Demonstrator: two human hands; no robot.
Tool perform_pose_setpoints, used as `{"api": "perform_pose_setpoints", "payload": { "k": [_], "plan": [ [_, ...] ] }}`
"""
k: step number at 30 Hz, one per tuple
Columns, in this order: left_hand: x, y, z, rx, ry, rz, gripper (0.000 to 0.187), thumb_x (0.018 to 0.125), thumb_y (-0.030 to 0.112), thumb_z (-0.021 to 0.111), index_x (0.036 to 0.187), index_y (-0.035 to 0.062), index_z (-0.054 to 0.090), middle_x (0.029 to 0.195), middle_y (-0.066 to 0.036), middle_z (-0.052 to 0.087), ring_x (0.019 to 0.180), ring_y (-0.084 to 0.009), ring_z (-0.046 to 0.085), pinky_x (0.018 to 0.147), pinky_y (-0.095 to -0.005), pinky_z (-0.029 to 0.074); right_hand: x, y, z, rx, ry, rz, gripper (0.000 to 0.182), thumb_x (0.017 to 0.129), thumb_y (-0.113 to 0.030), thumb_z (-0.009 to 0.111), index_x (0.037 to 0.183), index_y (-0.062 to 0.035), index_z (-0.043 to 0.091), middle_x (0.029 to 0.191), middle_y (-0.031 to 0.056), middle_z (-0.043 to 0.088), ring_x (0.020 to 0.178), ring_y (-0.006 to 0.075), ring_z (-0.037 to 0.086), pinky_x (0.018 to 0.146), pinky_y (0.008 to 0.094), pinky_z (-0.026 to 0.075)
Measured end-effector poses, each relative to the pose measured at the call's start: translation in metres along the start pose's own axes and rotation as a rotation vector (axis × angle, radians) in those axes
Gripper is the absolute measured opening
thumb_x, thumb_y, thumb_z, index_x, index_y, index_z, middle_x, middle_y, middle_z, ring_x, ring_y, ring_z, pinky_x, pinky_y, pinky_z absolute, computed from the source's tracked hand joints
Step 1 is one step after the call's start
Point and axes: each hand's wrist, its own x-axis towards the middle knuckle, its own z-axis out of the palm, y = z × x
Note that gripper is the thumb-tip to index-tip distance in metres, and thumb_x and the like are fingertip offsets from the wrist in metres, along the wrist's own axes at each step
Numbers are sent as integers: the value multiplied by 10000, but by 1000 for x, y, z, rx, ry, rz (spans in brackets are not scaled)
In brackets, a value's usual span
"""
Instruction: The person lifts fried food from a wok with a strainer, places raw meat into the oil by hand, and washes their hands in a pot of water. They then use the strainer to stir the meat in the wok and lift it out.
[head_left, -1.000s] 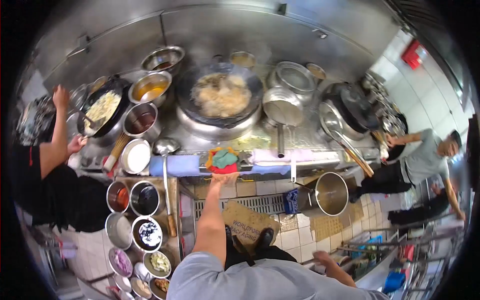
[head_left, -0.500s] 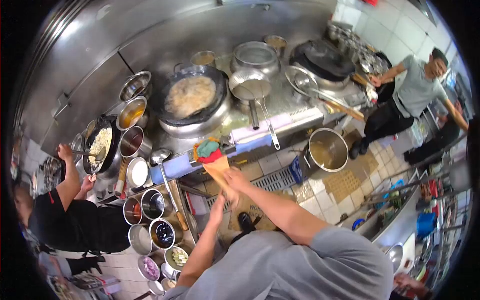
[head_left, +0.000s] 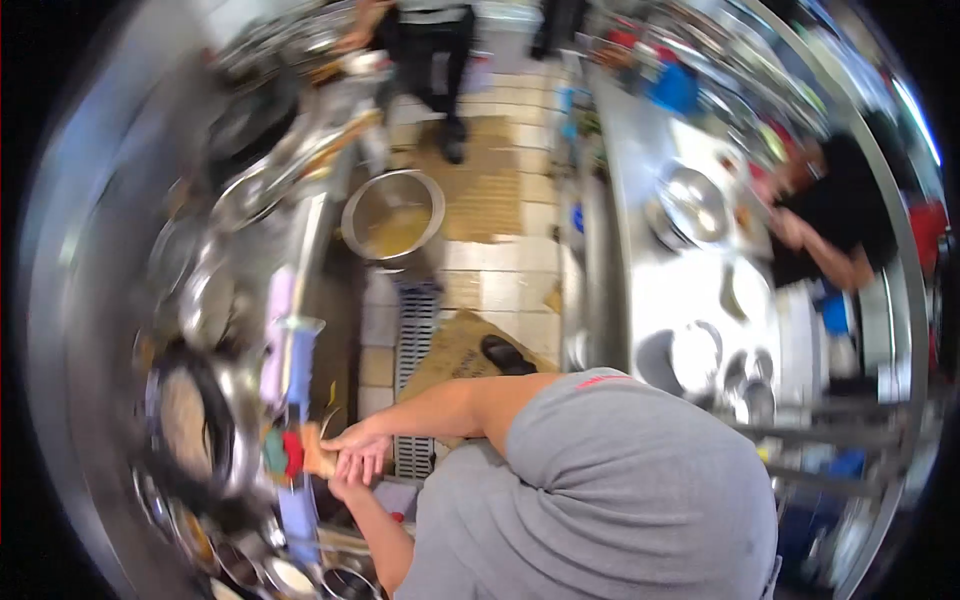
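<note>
An orange cloth (head_left: 318, 456) hangs at the front edge of the range, beside a red cloth (head_left: 292, 453) and a green cloth (head_left: 273, 452). My right hand (head_left: 364, 440) is closed on the free end of the orange cloth. Close against it is my left hand (head_left: 352, 472), its fingers stretched out and slightly apart near the right palm. Blur and overlap hide where the left fingers touch the cloth. Left of the cloths, a black wok (head_left: 188, 425) with pale contents sits on its burner.
A large steel pot (head_left: 394, 225) holding yellowish liquid stands on the floor ahead, by a drain grate (head_left: 415, 350). Steel bowls (head_left: 692, 205) and a white board lie on the right-hand counter (head_left: 645, 300), where a person in black works. Another person stands at the far end.
My view has swung right, so the range now lies at the left and the right-hand counter shows. My two hands have come together at the orange cloth's end.
</note>
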Motion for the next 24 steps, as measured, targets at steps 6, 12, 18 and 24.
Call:
{"api": "perform_pose_setpoints", "payload": {
  "k": [6, 12, 18, 24],
  "plan": [
    [-81, -87, -113, -41, 495, 773, 309, 725, 323, 573, 887, 66, 523, 739, -115, 539, 685, -253, 542, 580, -382, 416, -72, 103, -87, -62, 686, -97, 572, 823, -639, 311, 1059, -180, 556, 541, -31, 368, 419, 112, 318, 381, 269, 255],
    [-74, -110, -113, -438, 429, 627, 317, 772, 276, 535, 995, 52, 505, 864, -93, 543, 729, -224, 540, 605, -354, 432, -189, 262, -175, 584, 1391, -489, 266, 882, -318, 379, 927, -130, 563, 866, 60, 625, 671, 163, 592, 569, 313, 464],
    [-18, -43, 125, -1098, -209, 240, 340, 820, 229, 497, 1102, 39, 488, 989, -70, 547, 772, -194, 538, 631, -326, 449, -271, 353, -183, 517, 1867, 19, 117, 803, -205, 535, 869, -121, 584, 815, 46, 585, 686, 168, 572, 557, 345, 477],
    [-32, -19, 78, -1478, -393, 79, 333, 832, 166, 508, 1153, 76, 492, 1066, -27, 544, 810, -195, 536, 639, -305, 444, -241, 190, -116, 295, 1664, 3, 349, 799, -332, 535, 845, 4, 619, 696, 97, 578, 634, 231, 579, 581, 407, 462]
  ]
}}
